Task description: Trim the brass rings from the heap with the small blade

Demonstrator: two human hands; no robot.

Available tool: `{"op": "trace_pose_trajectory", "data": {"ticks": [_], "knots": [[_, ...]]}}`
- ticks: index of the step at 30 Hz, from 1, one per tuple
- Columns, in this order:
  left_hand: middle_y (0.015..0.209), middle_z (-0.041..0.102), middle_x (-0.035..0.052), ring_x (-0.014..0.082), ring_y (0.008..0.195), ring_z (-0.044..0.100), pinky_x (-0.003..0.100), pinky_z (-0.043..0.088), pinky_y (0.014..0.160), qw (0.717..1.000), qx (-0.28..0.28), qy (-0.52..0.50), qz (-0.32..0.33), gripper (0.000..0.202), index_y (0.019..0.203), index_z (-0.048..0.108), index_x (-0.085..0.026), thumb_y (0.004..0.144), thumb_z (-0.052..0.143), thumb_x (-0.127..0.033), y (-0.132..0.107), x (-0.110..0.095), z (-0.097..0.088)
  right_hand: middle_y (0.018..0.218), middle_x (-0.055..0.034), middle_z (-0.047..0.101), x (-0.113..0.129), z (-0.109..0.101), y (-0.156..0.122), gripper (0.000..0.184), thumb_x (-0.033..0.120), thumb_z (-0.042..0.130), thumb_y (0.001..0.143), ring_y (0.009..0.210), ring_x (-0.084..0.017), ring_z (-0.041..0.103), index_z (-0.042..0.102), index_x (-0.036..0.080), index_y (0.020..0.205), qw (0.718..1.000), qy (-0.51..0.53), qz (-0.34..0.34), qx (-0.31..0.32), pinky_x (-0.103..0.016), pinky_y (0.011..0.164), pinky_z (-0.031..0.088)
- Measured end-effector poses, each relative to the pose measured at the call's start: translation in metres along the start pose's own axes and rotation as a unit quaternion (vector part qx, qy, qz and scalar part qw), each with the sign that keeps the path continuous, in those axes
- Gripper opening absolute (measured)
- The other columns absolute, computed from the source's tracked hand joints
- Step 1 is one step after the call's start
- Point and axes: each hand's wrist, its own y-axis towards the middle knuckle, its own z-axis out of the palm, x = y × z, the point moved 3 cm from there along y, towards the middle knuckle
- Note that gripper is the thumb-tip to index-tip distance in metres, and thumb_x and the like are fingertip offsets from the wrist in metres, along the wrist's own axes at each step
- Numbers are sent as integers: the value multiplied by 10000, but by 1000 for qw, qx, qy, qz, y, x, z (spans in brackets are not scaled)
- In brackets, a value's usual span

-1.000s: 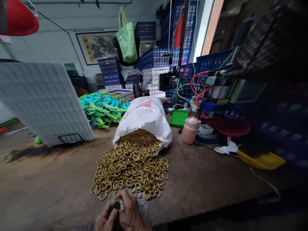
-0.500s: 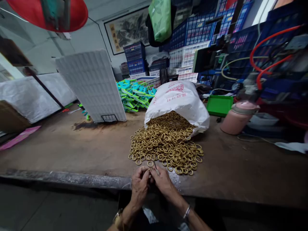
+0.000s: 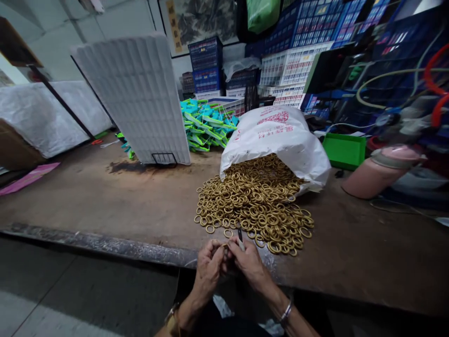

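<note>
At the table's front edge, my left hand [image 3: 209, 263] is closed with a brass-coloured ring [image 3: 225, 245] pinched between thumb and fingers. My right hand [image 3: 249, 262] meets it, closed around a slim tool like a small knife [image 3: 241, 239], whose dark tip points up and away. Most of the tool is covered by the fingers. Just beyond both hands lies a heap of similar rings [image 3: 252, 201], spilling from the mouth of a white sack [image 3: 277, 128] with red print. One loose ring [image 3: 228, 233] lies close to my fingertips.
A white ribbed panel [image 3: 136, 98] stands upright at the left, with green and teal plastic parts [image 3: 206, 124] behind it. To the right are a green tray [image 3: 345, 150] and a pink bottle [image 3: 382, 173]. Blue and white crates [image 3: 206, 61] are stacked at the back.
The camera view has tilted down and shifted left, so the table appears farther right. My hands stay together at the ring; the tool in my right hand now points more upright.
</note>
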Motion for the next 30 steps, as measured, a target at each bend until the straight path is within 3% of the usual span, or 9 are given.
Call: {"op": "trace_pose_trajectory", "data": {"ticks": [5, 12, 15, 18, 23, 30], "knots": [[446, 451, -56, 44, 348, 387, 168, 311, 389, 998, 47, -18, -47, 314, 633, 485, -153, 741, 521, -446, -1, -1, -5, 537, 27, 555, 10, 1, 1, 219, 389, 487, 732, 542, -113, 506, 546, 183, 688, 994, -95, -58, 5, -225, 578, 406], [563, 485, -42, 37, 382, 378, 169, 319, 384, 986, 73, -142, -58, 283, 701, 491, -152, 742, 543, -428, -4, 3, -10, 548, 30, 557, 13, 4, 1, 258, 410, 439, 757, 506, -105, 500, 561, 185, 733, 994, -97, -31, 30, -200, 500, 387], [578, 493, -40, 40, 394, 389, 169, 325, 387, 981, 70, -169, -71, 269, 723, 486, -155, 730, 566, -412, -6, 2, -11, 547, 25, 537, 12, 3, 1, 261, 389, 390, 776, 509, -113, 493, 549, 185, 737, 989, -143, -44, 10, -204, 492, 374], [575, 494, -40, 42, 400, 397, 172, 331, 393, 978, 60, -185, -69, 267, 720, 480, -157, 725, 577, -406, -8, -1, -13, 555, 11, 540, 16, 5, -3, 211, 303, 370, 775, 521, -117, 486, 525, 192, 683, 969, -235, -81, 8, -203, 491, 347], [594, 507, -33, 46, 422, 419, 172, 336, 404, 975, 46, -204, -70, 270, 760, 498, -152, 719, 585, -405, -8, -6, -15, 605, 1, 608, 19, 13, -12, 176, 143, 359, 726, 549, -117, 530, 520, 213, 713, 937, -325, -106, 73, -199, 523, 327], [581, 515, -35, 54, 429, 440, 172, 338, 409, 980, 27, -185, -63, 304, 796, 496, -158, 696, 597, -427, -7, -5, -17, 649, -8, 640, 15, 13, -10, 232, 75, 377, 680, 594, -134, 559, 529, 215, 786, 888, -445, -102, 52, -219, 521, 269]]}}
